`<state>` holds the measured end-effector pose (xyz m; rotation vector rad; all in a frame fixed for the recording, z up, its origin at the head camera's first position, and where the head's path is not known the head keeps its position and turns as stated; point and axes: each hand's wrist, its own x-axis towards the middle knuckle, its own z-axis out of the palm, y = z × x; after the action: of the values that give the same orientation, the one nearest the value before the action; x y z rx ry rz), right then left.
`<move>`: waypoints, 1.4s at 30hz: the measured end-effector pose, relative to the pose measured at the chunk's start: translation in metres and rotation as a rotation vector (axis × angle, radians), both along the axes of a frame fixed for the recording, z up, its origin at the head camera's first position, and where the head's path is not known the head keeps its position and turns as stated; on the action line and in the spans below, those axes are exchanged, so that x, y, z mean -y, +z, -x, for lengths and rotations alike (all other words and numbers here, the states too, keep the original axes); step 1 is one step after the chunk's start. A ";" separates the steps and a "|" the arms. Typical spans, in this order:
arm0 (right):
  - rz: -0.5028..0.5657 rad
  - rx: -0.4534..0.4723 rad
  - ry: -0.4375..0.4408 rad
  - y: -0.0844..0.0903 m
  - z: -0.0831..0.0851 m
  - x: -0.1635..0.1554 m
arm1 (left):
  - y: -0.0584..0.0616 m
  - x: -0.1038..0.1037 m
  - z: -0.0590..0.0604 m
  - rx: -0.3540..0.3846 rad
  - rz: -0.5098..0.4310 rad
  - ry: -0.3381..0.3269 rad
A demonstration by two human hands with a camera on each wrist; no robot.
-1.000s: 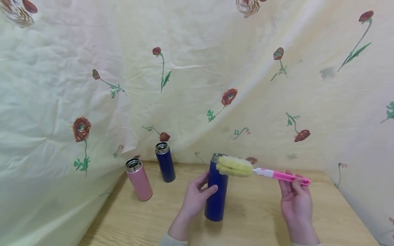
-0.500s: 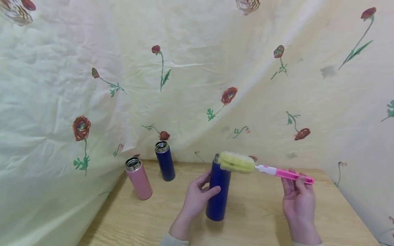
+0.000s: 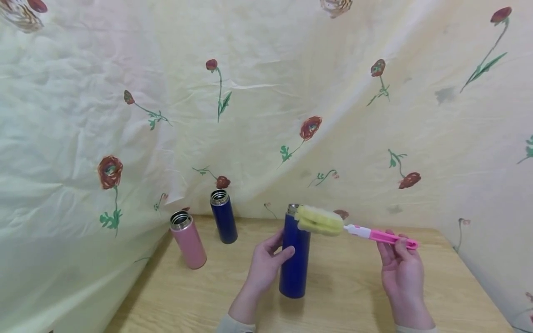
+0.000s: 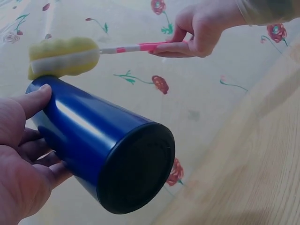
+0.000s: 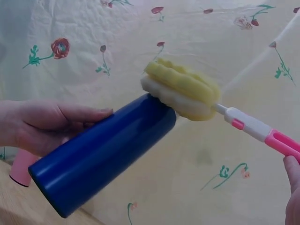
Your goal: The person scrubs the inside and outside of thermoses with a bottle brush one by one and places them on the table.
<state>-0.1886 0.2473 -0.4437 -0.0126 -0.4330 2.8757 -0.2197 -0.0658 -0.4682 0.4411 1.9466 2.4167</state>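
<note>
Blue and glossy, the tall bottle is held up off the table, leaning slightly, its dark base showing whole in the left wrist view. The left hand grips it by one side, thumb in front and fingers behind; that hold seems chosen to steady the body while leaving the steel rim uncovered. The right hand pinches the pink handle of a brush near its far end, probably because gripping so far back gives the brush its full length of reach and puts the knuckles well apart from the bottle. The yellow and white sponge head lies crosswise at the mouth, not inside it; it appears to touch the bottle's upper end, though how firmly cannot be told. A pink bottle and a short blue bottle stand upright and uncapped at the person's left, near the patterned cloth; set there, they perhaps leave both hands room to work.
</note>
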 end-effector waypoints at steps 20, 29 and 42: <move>-0.355 -0.077 0.160 -0.022 0.003 -0.008 | -0.003 0.013 -0.002 0.003 -0.031 0.062; -0.599 -0.147 0.218 -0.025 0.007 -0.010 | -0.001 0.014 -0.001 0.018 -0.056 0.067; -0.799 -0.107 0.247 -0.021 0.011 -0.011 | 0.001 0.014 0.004 0.008 -0.083 0.073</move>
<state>-0.2001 0.2585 -0.4649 0.3451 -1.6055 2.6829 -0.2241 -0.0801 -0.4674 0.3678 1.8973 2.5477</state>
